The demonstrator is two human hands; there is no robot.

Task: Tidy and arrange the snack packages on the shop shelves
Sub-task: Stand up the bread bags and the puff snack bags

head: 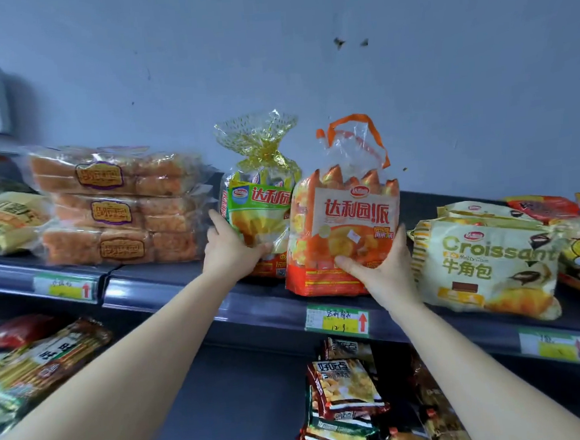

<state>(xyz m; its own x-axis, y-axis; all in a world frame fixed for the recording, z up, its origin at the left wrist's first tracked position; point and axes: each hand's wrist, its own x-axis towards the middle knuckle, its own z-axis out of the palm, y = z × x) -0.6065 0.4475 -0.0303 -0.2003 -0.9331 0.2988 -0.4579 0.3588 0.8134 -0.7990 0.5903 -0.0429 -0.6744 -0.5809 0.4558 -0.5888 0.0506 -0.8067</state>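
- The orange pie bag (343,223) stands upright at the front edge of the upper shelf (254,311). The right hand (384,268) grasps it low at its 4 o'clock corner, thumb across the front.
- At its 10 o'clock, touching it, stands the green-labelled bag (263,201) with a gold tie, grasped by the left hand (230,248).
- A croissant bag (487,261) leans at 3 o'clock, and stacked bread packs (116,204) lie at 9 o'clock.

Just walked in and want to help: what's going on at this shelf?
A person is tidying the upper shelf. Their left hand grips a green-labelled bag, their right hand an orange bag beside it. Both bags are upright, between a stack of bread packs and a croissant bag.
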